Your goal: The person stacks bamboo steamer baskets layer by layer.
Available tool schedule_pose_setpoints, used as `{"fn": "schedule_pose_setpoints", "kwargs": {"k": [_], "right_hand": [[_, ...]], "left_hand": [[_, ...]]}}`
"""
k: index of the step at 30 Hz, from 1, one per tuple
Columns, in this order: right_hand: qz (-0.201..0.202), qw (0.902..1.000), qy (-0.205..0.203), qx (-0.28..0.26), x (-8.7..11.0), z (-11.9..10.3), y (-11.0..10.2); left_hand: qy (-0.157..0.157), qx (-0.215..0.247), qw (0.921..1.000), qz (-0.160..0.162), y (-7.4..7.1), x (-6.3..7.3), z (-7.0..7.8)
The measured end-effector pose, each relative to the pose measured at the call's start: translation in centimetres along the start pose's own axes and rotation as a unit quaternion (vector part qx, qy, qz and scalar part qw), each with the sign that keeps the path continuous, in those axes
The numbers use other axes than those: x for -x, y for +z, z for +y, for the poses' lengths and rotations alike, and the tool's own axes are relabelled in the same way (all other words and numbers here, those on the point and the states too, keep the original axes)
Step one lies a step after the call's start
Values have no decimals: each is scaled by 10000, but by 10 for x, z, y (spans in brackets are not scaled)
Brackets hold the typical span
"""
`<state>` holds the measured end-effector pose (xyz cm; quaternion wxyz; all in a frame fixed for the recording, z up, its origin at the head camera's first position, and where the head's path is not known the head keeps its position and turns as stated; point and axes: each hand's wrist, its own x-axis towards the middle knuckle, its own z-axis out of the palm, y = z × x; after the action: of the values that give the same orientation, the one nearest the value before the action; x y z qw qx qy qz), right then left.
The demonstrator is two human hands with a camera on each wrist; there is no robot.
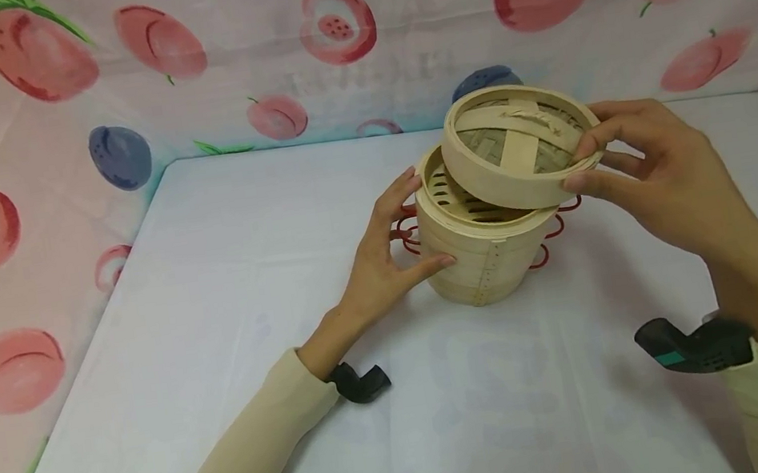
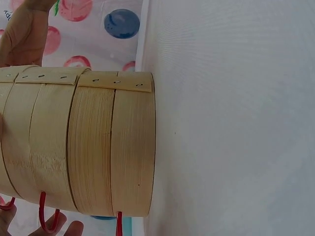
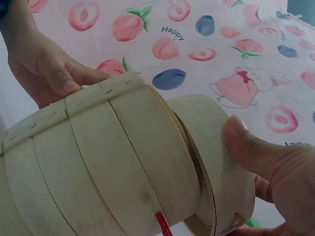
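Observation:
A round bamboo steamer of stacked tiers stands upright on the table, red loop handles at its sides. My left hand grips it from the left, thumb on the front and fingers around the side by the red loops. With thumb and fingers my right hand holds the rim of the woven steamer lid. The lid is tilted and shifted right, so part of the slotted top tier shows. In the right wrist view, the lid stands askew against the steamer's upper rim. What lies deeper in the steamer is hidden.
A white-covered table spreads under both arms, its far edge just behind the steamer. Behind and to the left hangs a fruit-print cloth. Each wrist carries a black device, one on the left and one on the right.

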<state>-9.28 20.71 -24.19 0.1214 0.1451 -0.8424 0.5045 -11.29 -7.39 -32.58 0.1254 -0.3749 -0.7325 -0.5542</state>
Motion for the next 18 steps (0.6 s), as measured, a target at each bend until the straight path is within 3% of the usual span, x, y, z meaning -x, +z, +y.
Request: {"fn": "schedule_pose_setpoints", "kwargs": {"k": [6,13,18], "right_hand": [[-96,9999,-47,-33,2,-3,4],[-210,9996,-183,-65,4,-6,9],[-162,9997,-200,-31,4,-9,11]], "left_hand": [[70,-85,9999,57,4,3,-21],[325,-472,9981,209,5,3,-20],[415,-496,9975,298,6,3,-16]]}}
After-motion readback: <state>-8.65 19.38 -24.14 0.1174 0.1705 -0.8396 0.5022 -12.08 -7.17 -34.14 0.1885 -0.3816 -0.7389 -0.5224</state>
